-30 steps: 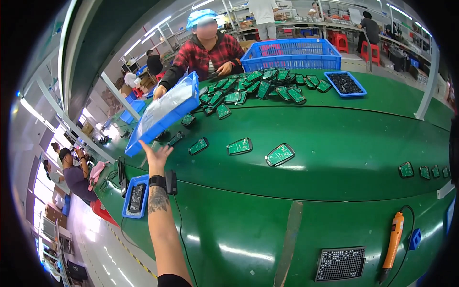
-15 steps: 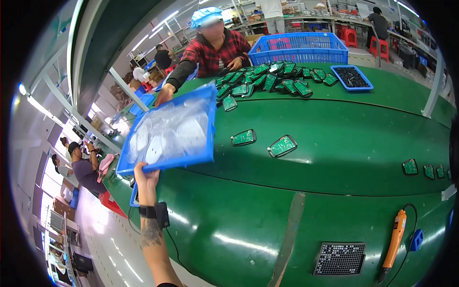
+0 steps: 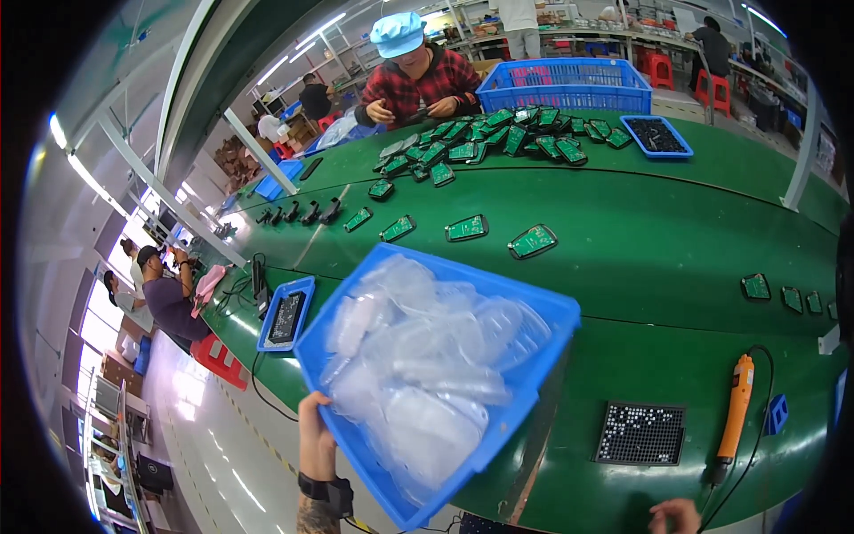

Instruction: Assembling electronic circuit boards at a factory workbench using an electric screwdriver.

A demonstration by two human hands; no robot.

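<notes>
My left hand [image 3: 316, 440] is closed on the left edge of a blue plastic tray [image 3: 550, 331], which is tilted above the green workbench close to me. Thin, clear plastic pieces [image 3: 427, 347], perhaps covers or bags, are heaped in the tray. At the lower edge, my right hand [image 3: 678, 516] shows only in part, its fingers somewhat apart and nothing visible in them. It is nearest to an orange electric screwdriver [image 3: 736, 409] and a black grid tray [image 3: 640, 433] holding small light-coloured parts.
Green circuit boards [image 3: 533, 241] in dark casings lie in a row across the bench; many more are piled [image 3: 498, 133] before a co-worker [image 3: 414, 84]. A blue crate [image 3: 565, 86], a small tray of black parts [image 3: 656, 136] and another small blue tray [image 3: 286, 313] stand around. Cables hang by the left edge.
The blue tray has come from the far left, near the co-worker's hand, toward me and right. The co-worker's hand has drawn back from it. My right hand has entered at the lower edge.
</notes>
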